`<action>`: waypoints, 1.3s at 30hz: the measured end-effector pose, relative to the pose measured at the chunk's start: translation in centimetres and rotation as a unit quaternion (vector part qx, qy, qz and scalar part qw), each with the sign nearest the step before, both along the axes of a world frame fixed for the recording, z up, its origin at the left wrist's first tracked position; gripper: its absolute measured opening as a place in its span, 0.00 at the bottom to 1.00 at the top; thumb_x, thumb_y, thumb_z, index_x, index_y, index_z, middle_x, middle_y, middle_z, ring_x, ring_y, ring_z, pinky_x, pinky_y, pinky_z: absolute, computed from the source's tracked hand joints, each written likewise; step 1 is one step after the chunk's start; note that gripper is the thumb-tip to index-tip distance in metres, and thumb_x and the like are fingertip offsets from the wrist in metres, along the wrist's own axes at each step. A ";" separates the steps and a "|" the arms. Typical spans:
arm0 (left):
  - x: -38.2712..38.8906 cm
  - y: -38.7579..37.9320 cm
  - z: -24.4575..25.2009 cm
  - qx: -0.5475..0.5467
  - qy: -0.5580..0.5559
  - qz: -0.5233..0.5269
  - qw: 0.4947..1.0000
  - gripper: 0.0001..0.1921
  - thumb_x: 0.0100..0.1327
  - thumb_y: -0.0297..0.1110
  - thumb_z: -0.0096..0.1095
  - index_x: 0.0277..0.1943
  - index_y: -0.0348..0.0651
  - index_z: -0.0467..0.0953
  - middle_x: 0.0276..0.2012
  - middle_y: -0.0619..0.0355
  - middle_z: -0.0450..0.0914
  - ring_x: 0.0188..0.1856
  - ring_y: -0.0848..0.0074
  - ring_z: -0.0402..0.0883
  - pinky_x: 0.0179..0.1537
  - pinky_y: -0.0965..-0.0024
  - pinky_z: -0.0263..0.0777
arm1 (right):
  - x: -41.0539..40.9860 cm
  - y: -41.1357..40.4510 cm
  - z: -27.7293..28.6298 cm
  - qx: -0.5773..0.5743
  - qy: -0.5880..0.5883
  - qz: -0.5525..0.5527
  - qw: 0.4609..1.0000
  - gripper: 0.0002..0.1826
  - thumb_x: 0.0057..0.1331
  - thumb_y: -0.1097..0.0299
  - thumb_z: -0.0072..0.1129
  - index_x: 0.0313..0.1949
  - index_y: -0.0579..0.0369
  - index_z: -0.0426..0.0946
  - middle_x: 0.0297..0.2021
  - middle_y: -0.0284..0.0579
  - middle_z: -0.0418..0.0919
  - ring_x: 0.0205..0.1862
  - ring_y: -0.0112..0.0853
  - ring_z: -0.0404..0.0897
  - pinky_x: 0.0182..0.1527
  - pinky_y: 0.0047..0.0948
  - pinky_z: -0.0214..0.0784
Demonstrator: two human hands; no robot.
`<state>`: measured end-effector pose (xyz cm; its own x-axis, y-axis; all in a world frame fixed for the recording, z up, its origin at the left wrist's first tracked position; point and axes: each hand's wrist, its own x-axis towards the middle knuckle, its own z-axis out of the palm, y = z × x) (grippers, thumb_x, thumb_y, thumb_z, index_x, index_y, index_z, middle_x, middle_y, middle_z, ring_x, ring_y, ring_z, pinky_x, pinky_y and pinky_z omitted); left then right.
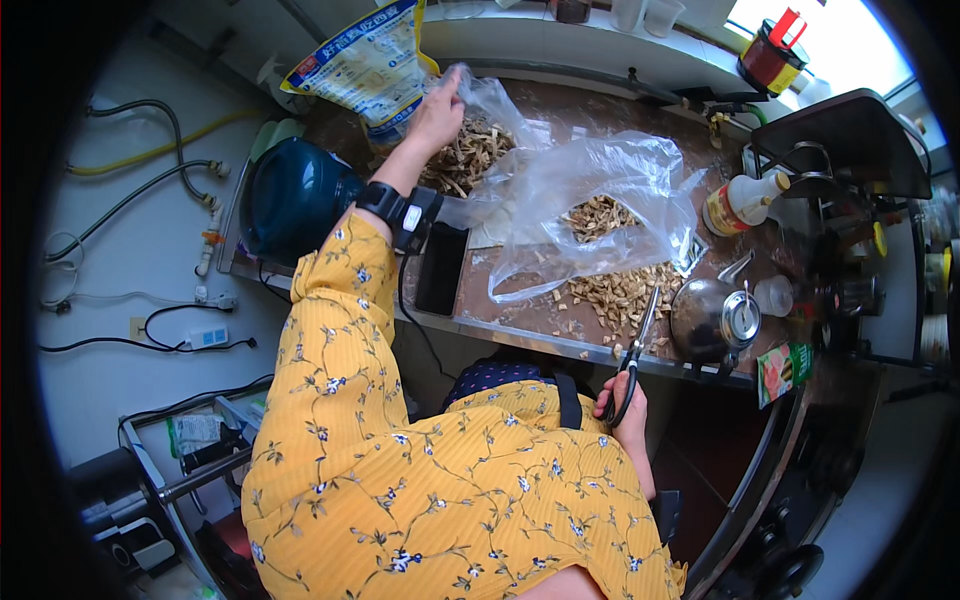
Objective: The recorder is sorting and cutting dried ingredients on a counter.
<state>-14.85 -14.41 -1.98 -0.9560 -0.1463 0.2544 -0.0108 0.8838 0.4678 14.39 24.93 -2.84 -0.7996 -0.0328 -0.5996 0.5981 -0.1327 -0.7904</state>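
My left hand [437,114] is stretched forward at the edge of a clear plastic bag [495,101]. Whether its fingers pinch the film is hard to make out. Dried brown strips [474,154] lie heaped just below that hand. Held low by its handles, a pair of black-handled scissors [634,352] is in my right hand [626,405], blades pointing away from me over the counter edge. Near the blade tips are small chopped dried pieces [619,296], spread loose on the counter. Another crumpled clear bag [600,172] lies behind them, with more chopped pieces [600,217] visible at it.
A phone [442,268] lies by the counter's front edge [525,335]. On the left are a dark teal container [296,199] and a printed food bag [375,64]. A metal kettle [709,319], a sauce bottle [742,202] and a green packet [784,373] stand or lie at right.
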 end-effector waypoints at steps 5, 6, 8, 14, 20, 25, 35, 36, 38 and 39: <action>-1.9 0.8 3.0 0.234 0.030 -0.005 0.972 0.29 0.55 0.30 0.50 0.61 0.44 0.56 0.42 0.53 0.76 0.35 0.70 0.77 0.42 0.69 0.68 | 0.0 0.1 0.1 0.007 -0.002 0.002 1.000 0.19 0.64 0.52 0.45 0.28 0.57 0.65 0.14 0.35 0.66 0.15 0.20 0.66 0.18 0.17 0.56; -1.9 1.1 3.1 0.198 0.066 0.016 0.978 0.26 0.55 0.30 0.50 0.59 0.44 0.58 0.41 0.53 0.76 0.35 0.71 0.76 0.40 0.71 0.69 | -0.1 0.2 0.1 0.008 0.003 0.005 1.000 0.19 0.64 0.52 0.45 0.28 0.57 0.65 0.14 0.35 0.66 0.15 0.20 0.66 0.18 0.17 0.57; -1.1 2.5 2.6 0.176 0.175 0.045 0.968 0.18 0.56 0.31 0.51 0.50 0.40 0.65 0.35 0.55 0.76 0.33 0.71 0.75 0.36 0.73 0.68 | -0.1 0.4 -0.1 0.005 0.003 0.005 1.000 0.19 0.64 0.52 0.46 0.28 0.57 0.65 0.14 0.35 0.66 0.15 0.20 0.66 0.18 0.17 0.57; 10.5 13.9 1.1 0.057 0.264 -0.351 0.897 0.10 0.50 0.25 0.55 0.37 0.43 0.68 0.30 0.56 0.71 0.31 0.67 0.72 0.32 0.68 0.68 | -0.3 0.4 0.2 0.016 -0.013 -0.009 1.000 0.20 0.63 0.51 0.46 0.28 0.58 0.65 0.14 0.35 0.66 0.15 0.20 0.66 0.19 0.17 0.57; 13.7 18.8 -4.5 -0.015 0.077 -0.395 0.915 0.17 0.47 0.29 0.61 0.42 0.45 0.71 0.37 0.54 0.73 0.42 0.63 0.73 0.51 0.64 0.63 | -0.6 0.8 0.2 0.010 0.005 -0.014 1.000 0.19 0.63 0.52 0.47 0.28 0.57 0.65 0.14 0.34 0.67 0.15 0.19 0.66 0.19 0.16 0.58; 10.7 16.9 -5.3 -0.177 -0.061 -0.332 0.924 0.10 0.52 0.25 0.46 0.39 0.43 0.70 0.34 0.53 0.73 0.41 0.60 0.74 0.47 0.61 0.64 | 0.0 1.0 0.0 0.009 -0.007 -0.024 1.000 0.19 0.63 0.52 0.47 0.28 0.57 0.66 0.14 0.34 0.67 0.15 0.19 0.66 0.19 0.16 0.58; 6.8 18.6 1.8 -0.102 -0.123 -0.372 0.915 0.08 0.56 0.26 0.48 0.39 0.41 0.72 0.37 0.51 0.74 0.40 0.58 0.74 0.41 0.62 0.67 | 0.1 1.1 -0.3 0.000 -0.004 -0.008 1.000 0.20 0.62 0.50 0.48 0.29 0.56 0.66 0.15 0.35 0.67 0.16 0.20 0.67 0.19 0.17 0.58; 7.2 18.7 2.2 -0.093 -0.147 -0.395 0.902 0.08 0.56 0.26 0.49 0.39 0.41 0.72 0.36 0.51 0.75 0.40 0.59 0.74 0.41 0.62 0.67 | 0.2 1.1 -0.4 0.005 0.002 -0.008 1.000 0.20 0.62 0.50 0.48 0.29 0.57 0.66 0.15 0.35 0.68 0.16 0.20 0.67 0.19 0.17 0.58; 7.6 18.8 2.3 -0.087 -0.180 -0.420 0.885 0.09 0.55 0.28 0.51 0.39 0.41 0.73 0.36 0.50 0.75 0.41 0.59 0.74 0.41 0.61 0.67 | 0.2 1.3 -0.7 -0.003 -0.004 -0.015 1.000 0.20 0.62 0.50 0.48 0.29 0.57 0.66 0.15 0.35 0.68 0.16 0.20 0.67 0.20 0.17 0.59; 8.0 18.9 2.2 -0.087 -0.182 -0.421 0.884 0.09 0.55 0.28 0.51 0.39 0.41 0.73 0.36 0.50 0.75 0.41 0.59 0.74 0.41 0.61 0.67 | 0.5 1.5 -0.7 -0.008 -0.012 -0.015 1.000 0.20 0.62 0.50 0.48 0.29 0.57 0.66 0.15 0.35 0.68 0.16 0.20 0.67 0.20 0.17 0.59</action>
